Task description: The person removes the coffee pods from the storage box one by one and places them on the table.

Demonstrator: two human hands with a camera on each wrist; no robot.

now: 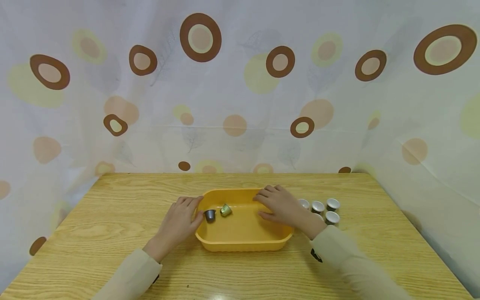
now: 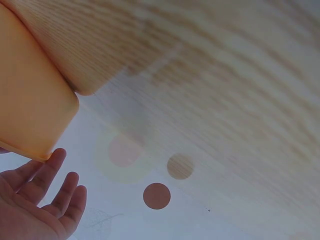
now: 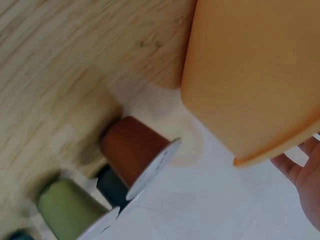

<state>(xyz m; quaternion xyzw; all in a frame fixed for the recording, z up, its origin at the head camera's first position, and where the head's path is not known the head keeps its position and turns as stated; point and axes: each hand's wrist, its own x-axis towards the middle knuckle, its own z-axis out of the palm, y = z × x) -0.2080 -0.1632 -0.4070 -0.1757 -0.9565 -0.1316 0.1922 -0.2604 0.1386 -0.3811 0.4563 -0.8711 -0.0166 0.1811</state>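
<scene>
My left hand (image 1: 181, 219) grips the left rim of a yellow plastic tray (image 1: 243, 246), thumb on the inner side. In the left wrist view, the fingers (image 2: 52, 167) touch the rim's corner. Inside the tray's left part lie a dark grey coffee capsule (image 1: 210, 216) and a green coffee capsule (image 1: 226, 210), the green one tipped on its side. Over the tray's right side hovers my right hand (image 1: 283, 207), fingers loosely extended and no object visible between them. The right wrist view shows part of that hand (image 3: 309, 180) past the rim; its fingertips are hidden.
Several coffee capsules, such as one (image 1: 332, 204) with its white lid up, stand right of the tray beside my right forearm. A brown capsule (image 3: 135, 150) and a green one (image 3: 72, 210) are among them. The wooden table (image 1: 112, 208) meets a patterned curtain (image 1: 232, 96).
</scene>
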